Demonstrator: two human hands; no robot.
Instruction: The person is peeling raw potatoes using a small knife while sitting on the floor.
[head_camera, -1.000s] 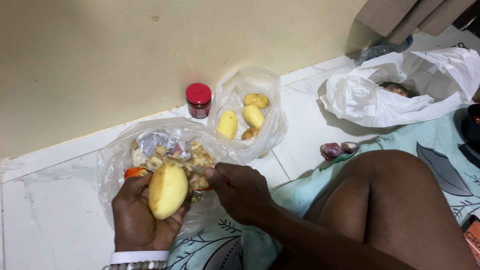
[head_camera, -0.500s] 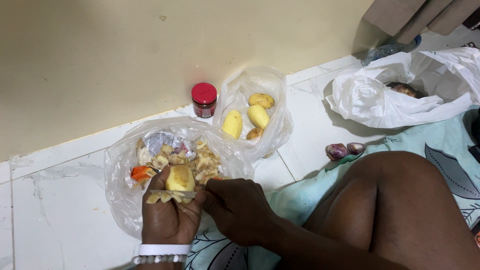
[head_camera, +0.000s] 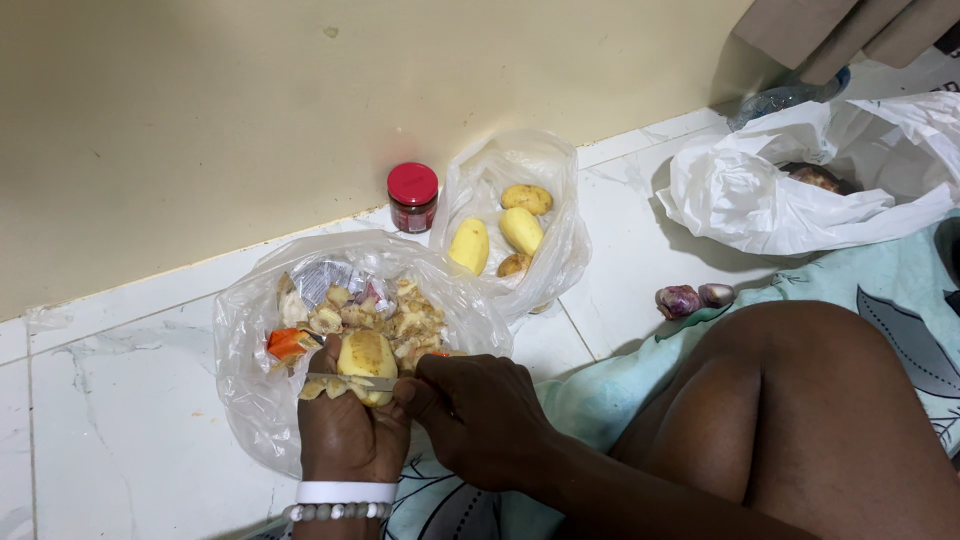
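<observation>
Head view, looking down at a seated person. The left hand (head_camera: 347, 432) was clenched around a potato (head_camera: 367, 361), which stood with its long axis roughly upright in the frame, its upper end pointing away from the person toward the wall (head_camera: 300, 110) and its lower end hidden inside the fist. The right hand (head_camera: 478, 418) was clenched on the handle of a knife (head_camera: 352, 381); the thin blade lay crosswise, nearly level, against the near part of the potato, its tip pointing to the left. The potato sat at the near edge of a clear plastic bag (head_camera: 250, 370) spread open on the white tiled floor (head_camera: 120, 420). That bag held a heap of pale peelings (head_camera: 385, 318), a crumpled silvery wrapper (head_camera: 322, 277) at its far side and an orange scrap (head_camera: 288, 343) just left of the potato.

Beyond the potato, near the wall, stood a small jar (head_camera: 412, 198), round, with a red lid and dark contents; any label was too small to make out. Just right of the jar lay a second clear bag (head_camera: 555, 240) holding four potatoes, two pale and peeled, two with skin. Well to the right of the potato lay two small purplish onions (head_camera: 693, 298) at the edge of a pale green leaf-patterned cloth (head_camera: 880, 290), and farther off a crumpled white plastic bag (head_camera: 770, 200). The person's bare knee (head_camera: 780, 390) rose right of the hands. A white band and a bead bracelet (head_camera: 340, 502) circled the left wrist.
</observation>
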